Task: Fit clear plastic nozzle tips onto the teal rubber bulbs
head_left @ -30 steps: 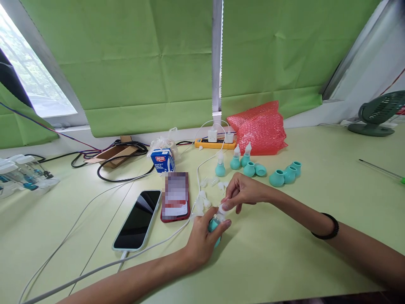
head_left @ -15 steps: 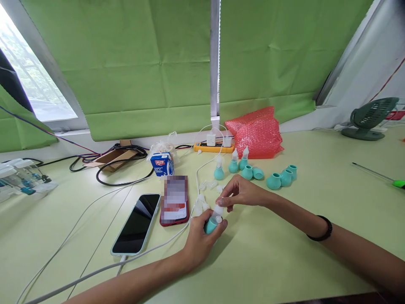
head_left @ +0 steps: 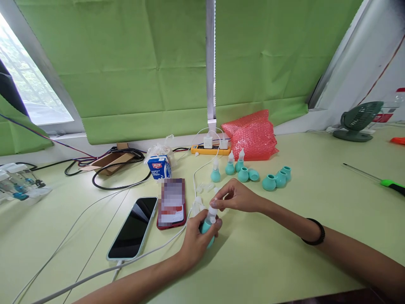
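Left hand [head_left: 198, 238]: closed round a teal bulb [head_left: 207, 227], fingers on one side and thumb on the other; it sits to the right of the red-cased phone [head_left: 171, 211] and a little nearer the person
Right hand [head_left: 238, 196]: thumb and fingertips pinched together on the top of a whitish nozzle [head_left: 212, 210]; it comes in from the right, well apart from the red-cased phone
What has just changed: a second ago the right fingertips covered much of the nozzle; now they sit at its top, and more of it shows below them; the left grip looks the same; I cannot tell from here whether the nozzle has risen, turned or sunk
What it means: the two pieces are in line, neck to nozzle, so the joining looks close to done, to my eye; whether the seat is firm I can't see
Finished-looking bulbs [head_left: 215, 174]: three, nozzles up, beyond the red-cased phone and to its right; untouched over this last second
Open bulbs [head_left: 268, 182]: five without nozzles, farther right of the red-cased phone, one of them tipped over; these too lie just as they did
Loose clear pieces [head_left: 198, 204]: just right of the red-cased phone, past the white cable [head_left: 190, 213]; part of the pile is hidden by the hands
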Motion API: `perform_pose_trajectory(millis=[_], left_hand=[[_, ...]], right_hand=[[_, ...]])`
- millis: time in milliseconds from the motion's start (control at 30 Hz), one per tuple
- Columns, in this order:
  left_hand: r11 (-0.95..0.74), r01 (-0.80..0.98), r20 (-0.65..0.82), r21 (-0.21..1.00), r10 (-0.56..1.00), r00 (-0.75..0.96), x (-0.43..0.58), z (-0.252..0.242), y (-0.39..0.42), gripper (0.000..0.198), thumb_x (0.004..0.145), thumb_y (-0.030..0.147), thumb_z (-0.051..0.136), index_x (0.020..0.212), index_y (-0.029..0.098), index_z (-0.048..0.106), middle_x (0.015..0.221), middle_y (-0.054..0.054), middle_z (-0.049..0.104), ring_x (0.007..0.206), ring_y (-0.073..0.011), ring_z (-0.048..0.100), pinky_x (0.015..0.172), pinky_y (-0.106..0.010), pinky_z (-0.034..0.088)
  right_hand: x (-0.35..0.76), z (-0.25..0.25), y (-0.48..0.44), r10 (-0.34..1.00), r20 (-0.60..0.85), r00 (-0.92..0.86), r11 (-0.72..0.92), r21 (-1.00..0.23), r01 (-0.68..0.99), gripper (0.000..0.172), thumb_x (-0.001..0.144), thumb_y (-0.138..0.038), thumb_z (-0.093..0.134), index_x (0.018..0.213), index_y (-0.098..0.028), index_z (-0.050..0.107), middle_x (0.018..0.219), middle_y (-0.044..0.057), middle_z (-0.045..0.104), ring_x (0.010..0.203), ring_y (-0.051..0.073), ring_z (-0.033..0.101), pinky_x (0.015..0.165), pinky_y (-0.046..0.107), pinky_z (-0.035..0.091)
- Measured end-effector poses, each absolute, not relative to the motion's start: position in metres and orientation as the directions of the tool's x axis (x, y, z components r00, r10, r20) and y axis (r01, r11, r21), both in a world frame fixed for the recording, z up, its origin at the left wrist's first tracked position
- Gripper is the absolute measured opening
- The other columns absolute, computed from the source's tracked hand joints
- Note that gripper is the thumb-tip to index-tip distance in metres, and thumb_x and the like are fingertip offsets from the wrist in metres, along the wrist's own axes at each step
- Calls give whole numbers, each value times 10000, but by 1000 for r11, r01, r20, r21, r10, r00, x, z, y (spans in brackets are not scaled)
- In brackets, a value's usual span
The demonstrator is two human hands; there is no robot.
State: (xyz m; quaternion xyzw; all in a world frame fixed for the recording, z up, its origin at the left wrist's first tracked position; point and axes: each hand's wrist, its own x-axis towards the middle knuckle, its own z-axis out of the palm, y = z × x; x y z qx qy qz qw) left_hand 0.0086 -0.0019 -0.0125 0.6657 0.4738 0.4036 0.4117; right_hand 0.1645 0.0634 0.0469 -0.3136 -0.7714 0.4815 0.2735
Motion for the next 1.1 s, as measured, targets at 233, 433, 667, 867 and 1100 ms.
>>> perform_pose_trajectory(millis=[233,433,667,867,1100], left_hand=[[-213,128,179,969,956,233,4,-14,-1,352,811,308,419,1143,193,414,998,-77,540,863,-180,502,698,-272,421],[-223,180,165,958,943,287,6,-11,0,185,776,186,411,925,169,521,889,-65,563,818,-167,502,670,-258,420],[-232,237,158,943,943,293,7,-10,0,162,753,157,397,824,153,543,807,-48,544,761,-152,501,665,-247,417],[-243,271,157,932,940,302,7,-9,0,161,741,142,403,783,147,558,764,-39,550,737,-147,501,652,-235,412],[-259,293,168,920,939,300,7,-11,1,160,739,133,413,760,142,571,736,-35,555,715,-144,501,642,-228,402]], right_hand=[[188,73,80,877,411,-251,469,-846,253,192,621,-313,637,563,-131,626,487,8,565,438,92,499,419,195,407],[201,67,100,826,557,-91,525,-699,486,224,633,-287,601,473,-141,543,426,-16,492,406,83,433,393,200,346],[203,59,108,825,551,-127,516,-642,567,297,672,-339,550,449,-155,479,397,-33,422,397,74,363,403,209,305],[203,62,107,840,527,-131,508,-676,534,336,678,-394,533,448,-163,452,395,-38,390,387,74,341,401,216,296],[210,63,110,661,749,-43,473,-371,799,338,707,-362,492,439,-167,425,425,-14,430,430,90,381,447,221,293]])
